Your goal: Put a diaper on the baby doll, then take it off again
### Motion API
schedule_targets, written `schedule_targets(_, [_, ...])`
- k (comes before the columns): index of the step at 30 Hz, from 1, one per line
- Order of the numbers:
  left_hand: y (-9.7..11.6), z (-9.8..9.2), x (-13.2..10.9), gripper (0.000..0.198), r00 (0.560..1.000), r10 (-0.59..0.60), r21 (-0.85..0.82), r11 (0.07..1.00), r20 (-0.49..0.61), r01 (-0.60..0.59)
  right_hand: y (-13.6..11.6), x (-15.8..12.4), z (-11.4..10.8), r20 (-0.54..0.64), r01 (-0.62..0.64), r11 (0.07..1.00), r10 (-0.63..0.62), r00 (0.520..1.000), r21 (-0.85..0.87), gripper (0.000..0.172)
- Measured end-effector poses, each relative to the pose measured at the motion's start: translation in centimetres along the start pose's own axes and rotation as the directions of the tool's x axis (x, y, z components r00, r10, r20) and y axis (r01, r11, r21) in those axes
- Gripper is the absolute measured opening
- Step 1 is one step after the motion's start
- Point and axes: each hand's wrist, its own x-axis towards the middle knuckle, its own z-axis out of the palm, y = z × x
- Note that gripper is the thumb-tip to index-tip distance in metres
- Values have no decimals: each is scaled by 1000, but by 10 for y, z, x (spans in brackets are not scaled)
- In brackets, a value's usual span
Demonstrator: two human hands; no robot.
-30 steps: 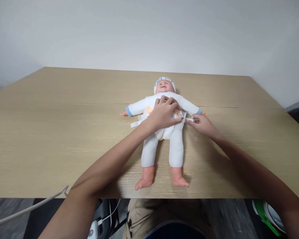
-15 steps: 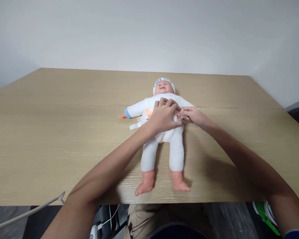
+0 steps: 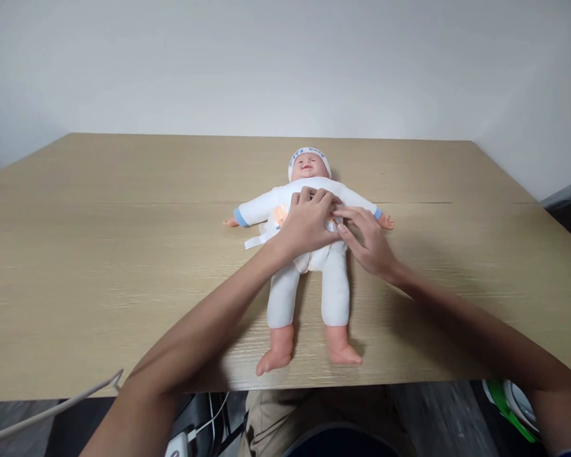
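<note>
A baby doll [image 3: 335, 298] in white clothing lies on its back on the table, its feet toward me. Around its hips is a white diaper [image 3: 318, 260] with an orange print. My left hand [image 3: 309, 222] presses on the diaper's front, fingers bent over the waist edge and covering much of it. Close beside it, my right hand [image 3: 367, 240] touches the diaper's right-hand side, with thumb and fingers apart. On the left-hand side a white fastening tab [image 3: 255, 242] sticks out loose over the table.
The wooden table [image 3: 99, 273] meets a pale wall at the back. A white cable [image 3: 61, 406] crosses the front left edge. Below the edge are a white plug [image 3: 178, 444] with a cord and a green-and-white object [image 3: 511, 409]. Something dark stands at the far right.
My right hand has gone from a pinch at the diaper's side to spread fingers resting there. My left hand stays on the diaper's front. The view has shifted slightly.
</note>
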Motion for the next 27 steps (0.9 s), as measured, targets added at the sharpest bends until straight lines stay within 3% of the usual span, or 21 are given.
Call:
schedule_targets(5, [-2, -7, -6, 63, 995, 59, -108, 992, -83, -68, 8, -13, -1, 99, 131, 991, -127, 987, -35, 54])
schedule_targets(9, [-13, -20, -31, 43, 959, 73, -207, 969, -274, -133, 10, -9, -10, 93, 183, 982, -178, 980, -55, 57])
schedule_targets(12, [-38, -28, -61, 29, 938, -75, -215, 977, -339, 1, 4, -2, -15, 50, 138, 986, -134, 990, -96, 57])
schedule_targets(15, [-73, -30, -90, 29, 911, -287, -218, 949, -297, 229, -8, 15, -14, 58, 119, 989, -114, 992, -84, 53])
schedule_targets(18, [-101, -26, -109, 36, 881, -428, -186, 900, -202, 395, -21, 45, -2, 183, 135, 989, -121, 976, -64, 55])
schedule_targets(23, [-115, -20, -116, 35, 904, -420, -73, 907, -80, 415, -33, 104, 35, 449, 176, 974, -96, 889, -140, 51])
schedule_targets(27, [-114, -23, -112, 29, 880, -474, -75, 878, 15, 474, -30, 135, 57, 496, 156, 974, -54, 867, -167, 32])
